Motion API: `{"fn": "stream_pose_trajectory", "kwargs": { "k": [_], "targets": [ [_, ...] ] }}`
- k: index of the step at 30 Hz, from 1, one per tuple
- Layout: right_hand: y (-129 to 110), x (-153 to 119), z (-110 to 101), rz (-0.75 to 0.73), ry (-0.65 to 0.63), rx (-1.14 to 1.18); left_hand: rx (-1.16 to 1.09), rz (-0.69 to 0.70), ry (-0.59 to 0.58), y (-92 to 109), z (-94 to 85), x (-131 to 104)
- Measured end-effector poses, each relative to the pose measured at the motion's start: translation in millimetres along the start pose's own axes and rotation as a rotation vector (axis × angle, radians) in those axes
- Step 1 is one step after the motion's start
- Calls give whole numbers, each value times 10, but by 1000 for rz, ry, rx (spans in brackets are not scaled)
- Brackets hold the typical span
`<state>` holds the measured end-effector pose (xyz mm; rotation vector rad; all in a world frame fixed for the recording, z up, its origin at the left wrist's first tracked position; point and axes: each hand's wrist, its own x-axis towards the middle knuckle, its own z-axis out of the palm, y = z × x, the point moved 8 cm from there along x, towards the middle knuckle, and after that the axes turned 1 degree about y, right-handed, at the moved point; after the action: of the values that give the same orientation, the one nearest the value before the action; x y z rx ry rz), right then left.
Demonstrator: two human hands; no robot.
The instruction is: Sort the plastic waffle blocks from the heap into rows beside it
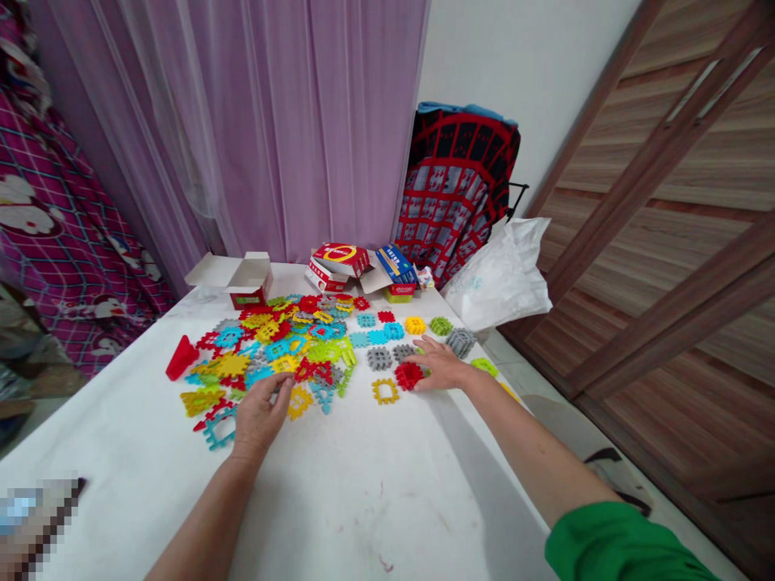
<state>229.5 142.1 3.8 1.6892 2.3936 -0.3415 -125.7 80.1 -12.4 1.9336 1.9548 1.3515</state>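
Observation:
My left hand (261, 413) is at the near edge of a pile of toothed plastic building pieces, thumb and fingers closed together beside some red pieces (313, 370). Whatever is between those fingertips is too small to make out. On the right, my right hand (443, 368) has its thumb and fingers around a red square stack of building pieces (408, 375) on the table. Near it lie a yellow square frame piece (386, 391), grey stacks (379, 358) and blue pieces (393, 331). A yellow gear-shaped piece (299, 402) is just right of my left hand.
The white table (363, 484) also carries an open box (251, 286), red boxes (339, 265) and a blue-lidded box (396, 265) at the back. Green (441, 326) and grey stacks (461, 342) stand near its right edge. A white plastic bag (502, 274) hangs beyond it.

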Motion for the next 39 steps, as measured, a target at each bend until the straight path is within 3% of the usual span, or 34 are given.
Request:
{"fn": "stream_pose_trajectory", "kwargs": {
  "k": [39],
  "targets": [
    [-23, 10, 8, 3, -8, 13, -18, -19, 1, 4, -9, 3]
  ]
}}
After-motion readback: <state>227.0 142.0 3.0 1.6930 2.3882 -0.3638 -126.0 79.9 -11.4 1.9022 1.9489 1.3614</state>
